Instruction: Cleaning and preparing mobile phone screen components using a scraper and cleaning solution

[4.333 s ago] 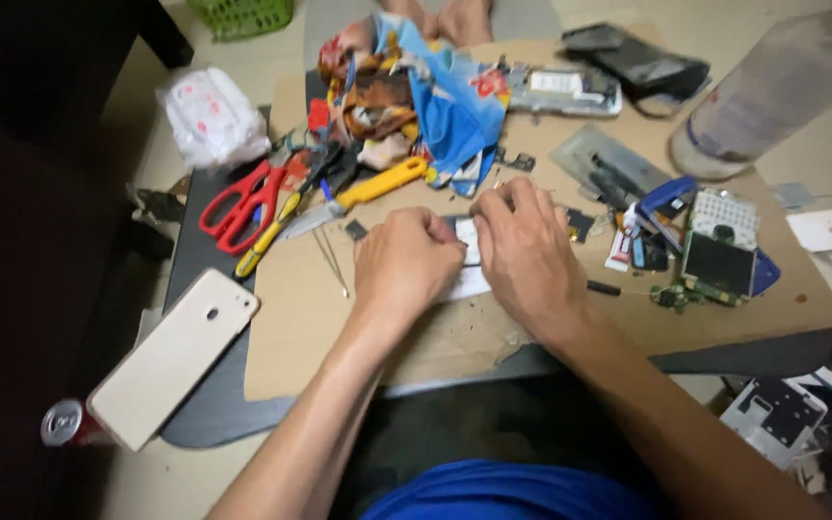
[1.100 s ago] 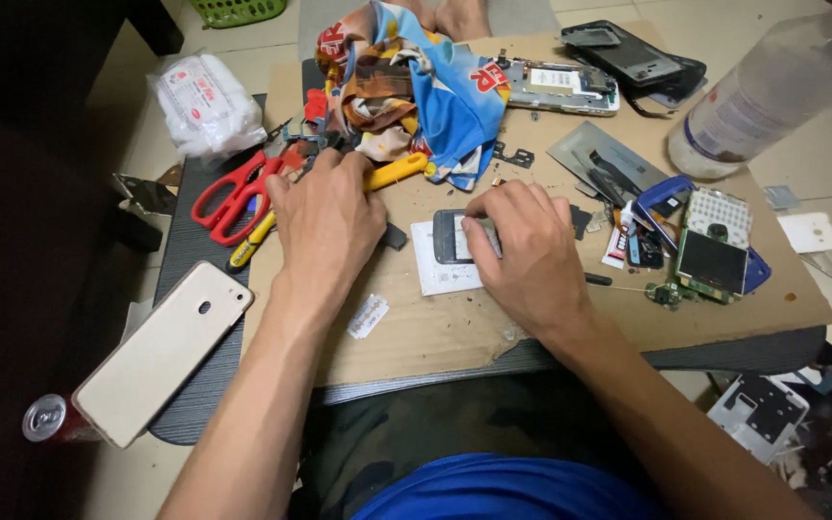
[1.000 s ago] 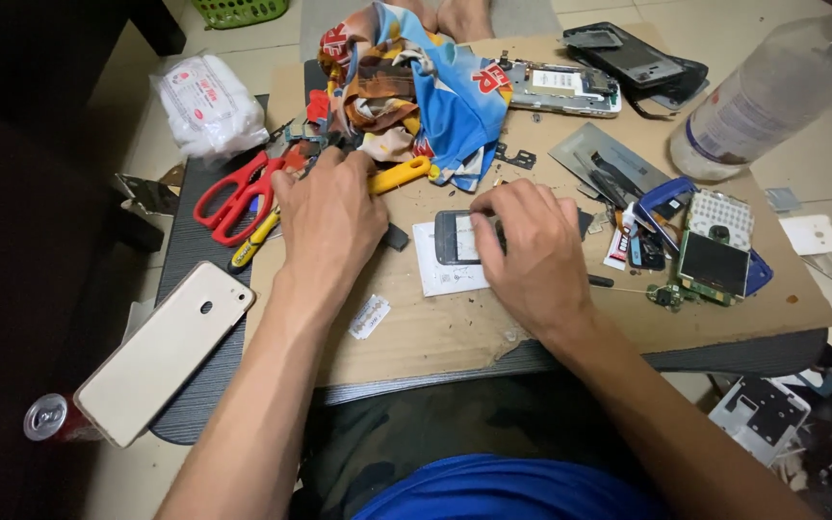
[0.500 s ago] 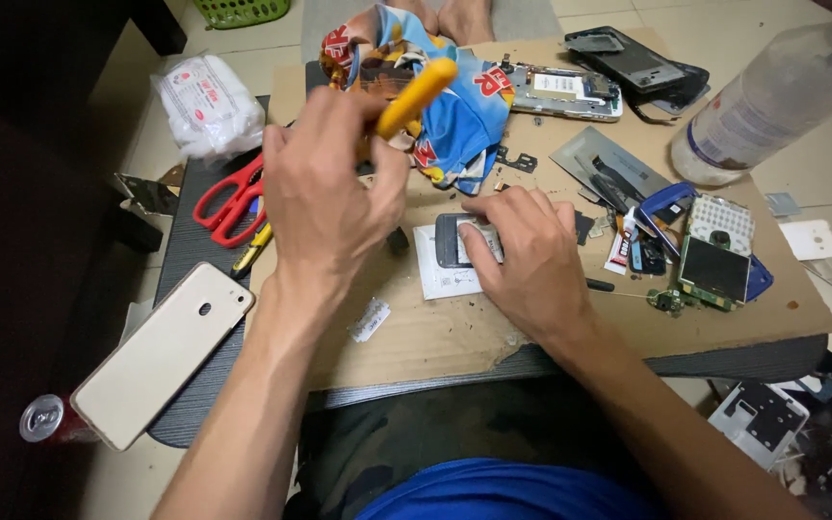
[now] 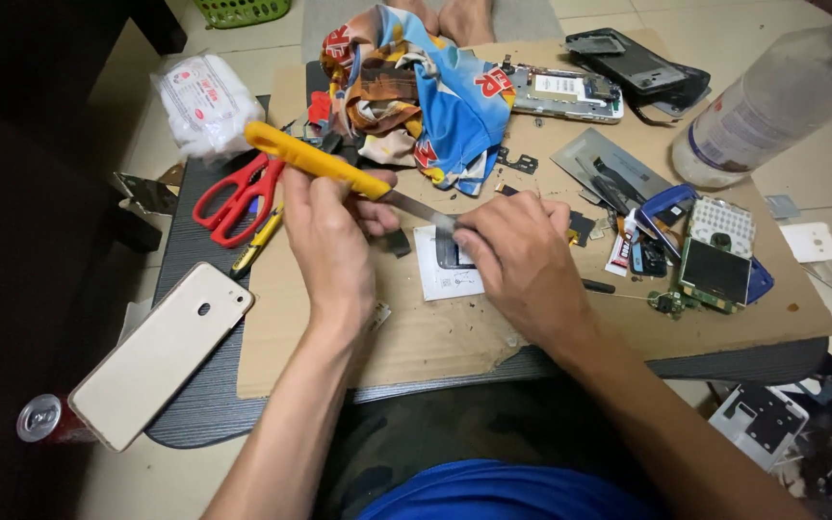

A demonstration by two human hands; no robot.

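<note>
Yellow-handled knife (image 5: pixel 325 166): gripped in closed left hand (image 5: pixel 331 231), blade tip at small dark part (image 5: pixel 452 252) on white card (image 5: pixel 447 270). Right hand (image 5: pixel 522 255) pressed closed on that part. Prying apparently just begun; part unopened.

The left hand (image 5: pixel 331 236) holds a yellow-handled knife (image 5: pixel 339 173) in a closed grip, blade slanting down to a small dark part (image 5: pixel 451 252) on a white slip (image 5: pixel 447 274). The right hand (image 5: pixel 522 260) presses on that part. Red scissors (image 5: pixel 238 197) lie just left, a gold phone (image 5: pixel 161 354) nearer the counter (image 5: pixel 199 404) edge.
</note>
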